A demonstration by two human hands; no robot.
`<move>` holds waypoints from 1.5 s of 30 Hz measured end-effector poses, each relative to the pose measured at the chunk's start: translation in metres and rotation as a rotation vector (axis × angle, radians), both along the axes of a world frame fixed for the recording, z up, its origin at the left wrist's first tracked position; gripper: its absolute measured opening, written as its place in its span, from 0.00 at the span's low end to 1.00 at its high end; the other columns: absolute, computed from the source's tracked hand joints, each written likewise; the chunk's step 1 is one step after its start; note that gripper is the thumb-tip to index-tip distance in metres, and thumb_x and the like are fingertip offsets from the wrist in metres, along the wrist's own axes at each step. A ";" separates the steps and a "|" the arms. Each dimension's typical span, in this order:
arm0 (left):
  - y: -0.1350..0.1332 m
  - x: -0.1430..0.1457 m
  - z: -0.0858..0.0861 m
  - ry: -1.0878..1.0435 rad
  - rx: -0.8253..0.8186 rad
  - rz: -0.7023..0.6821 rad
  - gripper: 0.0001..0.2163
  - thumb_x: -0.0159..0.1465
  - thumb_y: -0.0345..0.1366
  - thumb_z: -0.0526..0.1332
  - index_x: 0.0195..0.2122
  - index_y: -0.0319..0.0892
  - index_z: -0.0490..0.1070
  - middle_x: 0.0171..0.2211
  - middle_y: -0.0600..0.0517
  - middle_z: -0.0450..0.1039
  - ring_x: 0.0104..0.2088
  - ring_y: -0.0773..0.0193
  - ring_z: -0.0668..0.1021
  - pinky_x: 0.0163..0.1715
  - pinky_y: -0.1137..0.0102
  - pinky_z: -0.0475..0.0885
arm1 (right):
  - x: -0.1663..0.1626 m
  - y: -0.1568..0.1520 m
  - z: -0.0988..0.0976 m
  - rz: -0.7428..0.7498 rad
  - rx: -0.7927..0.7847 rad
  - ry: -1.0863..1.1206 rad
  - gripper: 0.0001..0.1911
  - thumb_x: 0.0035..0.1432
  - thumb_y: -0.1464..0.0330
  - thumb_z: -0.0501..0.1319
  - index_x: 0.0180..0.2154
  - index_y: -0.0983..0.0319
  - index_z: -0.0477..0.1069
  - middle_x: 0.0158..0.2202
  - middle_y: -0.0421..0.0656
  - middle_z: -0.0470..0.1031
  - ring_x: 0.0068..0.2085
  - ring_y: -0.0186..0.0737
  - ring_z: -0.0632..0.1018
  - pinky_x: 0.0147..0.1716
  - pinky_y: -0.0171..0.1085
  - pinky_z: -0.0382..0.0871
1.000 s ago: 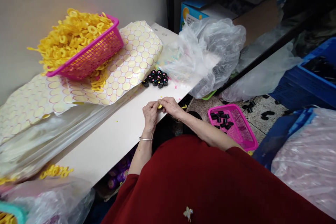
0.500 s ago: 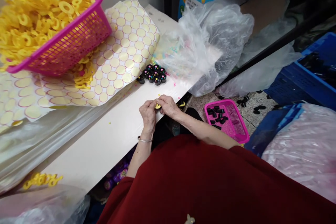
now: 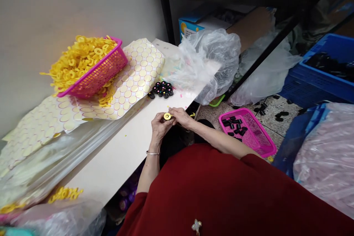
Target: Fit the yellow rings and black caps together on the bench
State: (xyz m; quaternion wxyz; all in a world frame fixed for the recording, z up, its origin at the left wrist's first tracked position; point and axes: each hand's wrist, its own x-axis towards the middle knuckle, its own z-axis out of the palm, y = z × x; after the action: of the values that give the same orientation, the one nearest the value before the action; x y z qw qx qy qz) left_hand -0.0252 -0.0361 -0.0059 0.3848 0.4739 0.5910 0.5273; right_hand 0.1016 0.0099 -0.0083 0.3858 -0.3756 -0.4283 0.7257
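Observation:
Close to the white table's front edge, my left hand (image 3: 159,125) grips a small yellow ring-shaped plastic piece (image 3: 167,116), its round face turned up. My right hand (image 3: 180,117) is closed against the same piece from the other side, fingers bent round it. Something dark shows in the ring's centre; what lies under it is hidden by the fingers. Just beyond my hands stands a cluster of short black cylinders (image 3: 163,90) with coloured dots on top. Tiny pink and yellow bits lie scattered on the table near them.
A pink basket (image 3: 102,72) heaped with yellow ring pieces stands on sticker sheets (image 3: 141,70) at the left. Clear plastic bags (image 3: 218,59) lie at the table's far end. On the floor, a pink basket (image 3: 257,140) holds black cylinders; blue crates (image 3: 306,81) stand beyond.
The view has tilted up, bringing another table's edge into sight. The yellow piece's round face now shows more fully between my fingers. Both hands still hold it.

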 end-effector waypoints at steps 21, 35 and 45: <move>-0.023 0.038 0.031 0.252 0.350 -0.358 0.16 0.54 0.50 0.67 0.37 0.45 0.77 0.33 0.48 0.74 0.45 0.54 0.71 0.48 0.57 0.67 | 0.097 -0.014 0.001 0.540 -0.182 0.524 0.37 0.28 0.72 0.77 0.45 0.67 0.68 0.40 0.45 0.77 0.38 0.40 0.80 0.36 0.39 0.78; -0.025 0.060 0.031 0.672 0.711 -0.425 0.08 0.64 0.37 0.57 0.40 0.39 0.72 0.36 0.46 0.75 0.41 0.58 0.71 0.45 0.60 0.67 | 0.095 -0.028 0.014 0.306 -0.095 0.299 0.29 0.28 0.77 0.74 0.38 0.66 0.71 0.33 0.38 0.77 0.33 0.29 0.76 0.33 0.27 0.69; -0.023 0.054 0.005 0.677 0.562 -0.448 0.08 0.65 0.38 0.57 0.39 0.41 0.72 0.34 0.47 0.74 0.41 0.58 0.71 0.43 0.61 0.68 | 0.069 -0.048 -0.011 -0.058 -0.229 0.297 0.18 0.33 0.72 0.71 0.32 0.67 0.73 0.23 0.36 0.73 0.23 0.26 0.70 0.22 0.26 0.63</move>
State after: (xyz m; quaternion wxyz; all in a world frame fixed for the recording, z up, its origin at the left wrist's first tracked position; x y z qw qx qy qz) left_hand 0.0286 -0.0589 -0.0011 0.1326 0.8195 0.4014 0.3870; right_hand 0.1704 -0.0383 -0.0195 0.4203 -0.3180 -0.2702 0.8058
